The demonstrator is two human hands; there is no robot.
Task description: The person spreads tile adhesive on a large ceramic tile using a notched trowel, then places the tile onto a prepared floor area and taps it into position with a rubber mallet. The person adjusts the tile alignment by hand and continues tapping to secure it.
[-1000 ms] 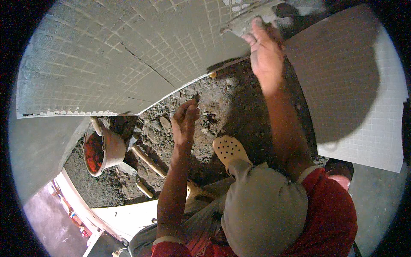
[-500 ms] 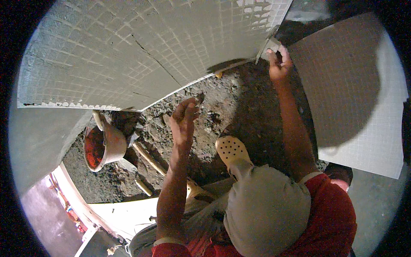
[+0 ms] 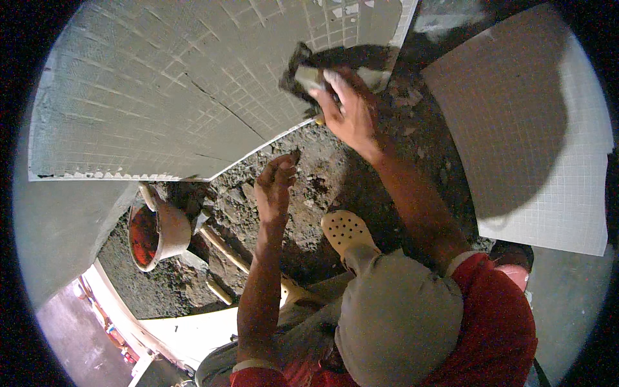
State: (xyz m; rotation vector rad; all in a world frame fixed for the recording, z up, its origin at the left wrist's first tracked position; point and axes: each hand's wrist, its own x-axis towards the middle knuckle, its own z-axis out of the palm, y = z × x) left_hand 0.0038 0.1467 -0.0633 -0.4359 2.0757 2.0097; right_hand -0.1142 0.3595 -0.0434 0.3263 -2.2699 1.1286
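My right hand (image 3: 351, 113) is closed round a flat pale piece, like a scraper (image 3: 309, 77), held against the grey-smeared panel of small square tiles (image 3: 193, 84) near its lower right end. The piece is blurred, so its exact kind cannot be made out. My left hand (image 3: 275, 187) is raised over the rubble with its fingers curled together. A small dark bit shows at its fingertips, too small to name. A long dark line like a crack runs slantwise across the panel between my hands.
Left on the rubble floor (image 3: 316, 187) stands a bucket (image 3: 174, 226), reddish inside. Beside it lie a wooden handle (image 3: 225, 248) and a short pale-handled tool (image 3: 219, 291). A white gridded panel (image 3: 548, 193) stands right. My tan perforated clog (image 3: 347, 231) rests on the dirt.
My right hand has swung left with the pale piece, from the panel's right corner onto its lower face. My left hand has barely moved. The view has shifted slightly.
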